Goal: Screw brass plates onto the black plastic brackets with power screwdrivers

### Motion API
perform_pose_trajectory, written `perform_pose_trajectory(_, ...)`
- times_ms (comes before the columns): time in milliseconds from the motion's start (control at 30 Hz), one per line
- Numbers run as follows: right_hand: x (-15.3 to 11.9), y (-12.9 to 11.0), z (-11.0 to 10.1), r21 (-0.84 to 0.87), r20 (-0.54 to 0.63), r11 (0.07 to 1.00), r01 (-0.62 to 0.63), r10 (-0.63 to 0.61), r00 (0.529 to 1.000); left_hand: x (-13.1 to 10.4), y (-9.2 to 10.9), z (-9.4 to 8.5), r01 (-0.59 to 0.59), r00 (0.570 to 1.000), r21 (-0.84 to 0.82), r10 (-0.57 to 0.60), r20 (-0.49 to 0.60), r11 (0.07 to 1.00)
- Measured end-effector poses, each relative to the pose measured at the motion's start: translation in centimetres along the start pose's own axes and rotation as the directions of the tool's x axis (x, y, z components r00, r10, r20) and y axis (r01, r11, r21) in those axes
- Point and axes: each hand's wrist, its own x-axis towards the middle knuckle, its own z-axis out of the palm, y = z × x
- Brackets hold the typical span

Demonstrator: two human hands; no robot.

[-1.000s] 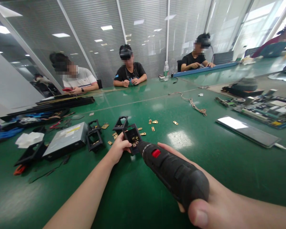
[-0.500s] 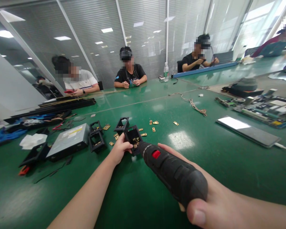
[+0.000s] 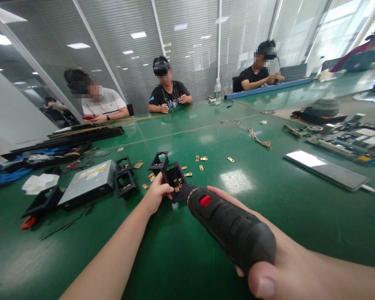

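we've hardly shifted, seemingly mid-step
left hand (image 3: 158, 193) grips boxy black plastic frame (image 3: 173, 173); right of it, right hand (image 3: 283, 258) clasps black electric screwdriver (image 3: 228, 225)

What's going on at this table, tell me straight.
A person's left hand grips a black housing at the green table. The right hand holds a black power driver, its front end aimed into the housing, by some brass pieces; whether it touches them is too small to tell. Loose brass plates lie beyond. Other people sit across the table.
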Motion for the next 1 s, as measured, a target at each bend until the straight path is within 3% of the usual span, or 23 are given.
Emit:
perform_pose_trajectory(133, 0.1, -0.6, -0.3, -0.025, 0.041, 0.998, -0.050, 0.051, 0.998, 0.0, 0.4, 0.3, 0.028, 0.999, 0.012, -0.027, -0.028, 1.000)
perform_pose_trajectory(400, -0.2, -0.1, -0.1, 0.050, 0.002, 0.998, 0.046, -0.046, 0.999, -0.1, 0.5, 0.2, 0.035, 0.999, 0.026, -0.034, -0.025, 0.999)
perform_pose_trajectory(800, 0.2, 0.3, 0.3, 0.087, 0.023, 0.996, -0.018, 0.016, 1.000, -0.1, 0.6, 0.4, 0.040, 0.999, 0.036, -0.039, -0.038, 0.999)
perform_pose_trajectory(1000, -0.3, 0.5, 0.0, 0.081, -0.004, 0.996, 0.029, -0.029, 1.000, 0.0, 0.3, 0.2, 0.029, 0.999, 0.018, -0.028, -0.027, 0.999)
